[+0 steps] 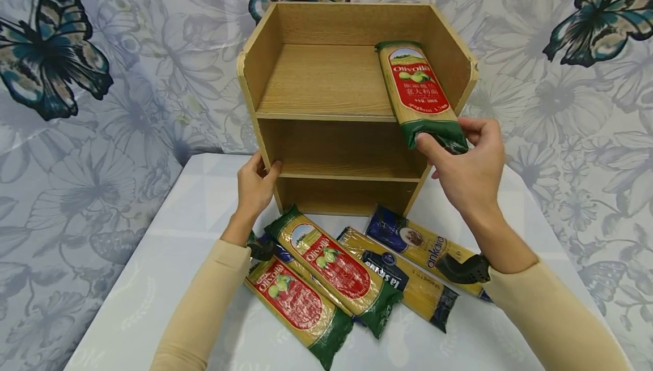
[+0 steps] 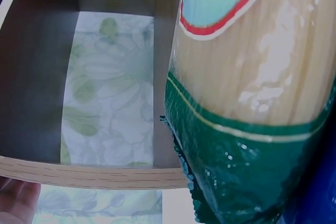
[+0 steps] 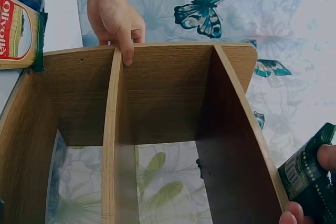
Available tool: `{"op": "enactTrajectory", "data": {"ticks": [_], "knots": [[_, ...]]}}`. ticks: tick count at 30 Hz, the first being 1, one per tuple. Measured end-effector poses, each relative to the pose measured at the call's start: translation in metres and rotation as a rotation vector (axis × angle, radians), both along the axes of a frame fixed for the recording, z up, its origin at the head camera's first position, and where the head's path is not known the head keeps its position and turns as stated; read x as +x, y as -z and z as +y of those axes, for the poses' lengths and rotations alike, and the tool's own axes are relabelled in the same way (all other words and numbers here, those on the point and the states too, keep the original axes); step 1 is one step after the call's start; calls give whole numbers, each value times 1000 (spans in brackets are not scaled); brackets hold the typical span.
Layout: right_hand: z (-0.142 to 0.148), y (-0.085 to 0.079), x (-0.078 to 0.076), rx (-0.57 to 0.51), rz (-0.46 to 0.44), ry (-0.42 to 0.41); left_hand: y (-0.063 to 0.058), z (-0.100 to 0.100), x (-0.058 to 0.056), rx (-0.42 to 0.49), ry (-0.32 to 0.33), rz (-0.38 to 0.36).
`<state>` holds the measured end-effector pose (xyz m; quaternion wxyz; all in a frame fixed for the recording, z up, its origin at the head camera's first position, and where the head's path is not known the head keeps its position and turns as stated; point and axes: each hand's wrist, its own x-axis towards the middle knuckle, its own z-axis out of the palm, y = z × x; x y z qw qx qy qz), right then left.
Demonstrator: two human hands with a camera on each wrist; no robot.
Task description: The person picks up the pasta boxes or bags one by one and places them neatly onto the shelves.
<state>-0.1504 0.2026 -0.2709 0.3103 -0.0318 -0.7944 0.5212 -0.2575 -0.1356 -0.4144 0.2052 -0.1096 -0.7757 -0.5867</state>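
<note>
My right hand [image 1: 471,170] pinches the green lower end of a spaghetti packet [image 1: 420,90] with a red Olivoila label. That packet leans over the top level of a small wooden shelf [image 1: 326,117], near its right side wall; in the right wrist view its green end [image 3: 307,177] shows beside the shelf edge. With thumb at the front edge and fingers behind, my left hand [image 1: 255,184] grips the shelf's left side panel. The same hand [image 3: 118,22] shows at the panel's edge in the right wrist view.
Before the shelf, on the white table [image 1: 153,280], lie two more Olivoila packets [image 1: 336,263] [image 1: 296,303], overlapping. Right of them are a dark-blue-and-yellow spaghetti packet [image 1: 403,274] and an Ankara packet [image 1: 433,246]. Patterned butterfly cloth [image 1: 127,133] hangs behind.
</note>
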Motion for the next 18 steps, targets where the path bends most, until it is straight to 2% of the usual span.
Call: {"op": "enactTrajectory", "data": {"ticks": [5, 18], "knots": [[-2, 2, -7, -1, 33, 18, 0, 0, 1, -11, -3, 10], [4, -1, -21, -19, -12, 58, 1, 0, 0, 3, 9, 16]]}}
